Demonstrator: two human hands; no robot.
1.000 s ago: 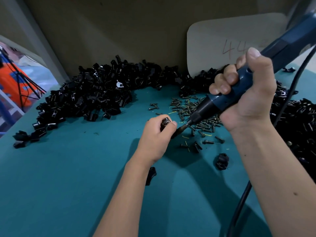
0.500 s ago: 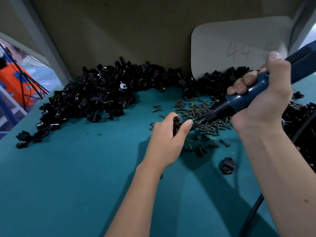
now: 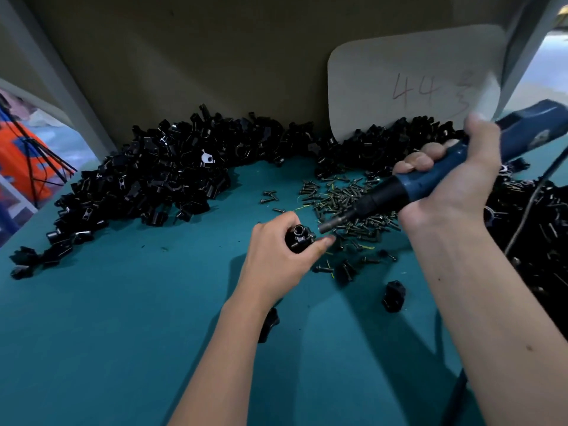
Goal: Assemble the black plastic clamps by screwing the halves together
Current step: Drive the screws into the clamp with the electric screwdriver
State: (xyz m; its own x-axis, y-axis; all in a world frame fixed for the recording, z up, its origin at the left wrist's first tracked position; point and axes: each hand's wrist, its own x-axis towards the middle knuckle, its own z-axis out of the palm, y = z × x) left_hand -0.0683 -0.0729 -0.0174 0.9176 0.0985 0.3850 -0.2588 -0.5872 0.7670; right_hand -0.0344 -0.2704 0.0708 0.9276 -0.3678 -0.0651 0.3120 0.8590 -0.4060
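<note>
Above the teal surface [image 3: 107, 333], a black clamp [image 3: 298, 238] is gripped in the left hand [image 3: 278, 256], fingers and thumb curled round it, its round opening turned upward. The blue electric screwdriver [image 3: 430, 179] is clasped in the right hand [image 3: 455, 186], all fingers wrapped about its body; its metal tip is held just beside the clamp, slightly apart from it. A scatter of screws [image 3: 347, 204] is spread on the surface behind the tip. A large heap of black clamp parts [image 3: 159, 179] is banked along the back wall, and another is seen at the right edge. A single black piece [image 3: 394, 296] lies between the forearms. A pale card [image 3: 415, 81] marked "44" is propped against the wall.
</note>
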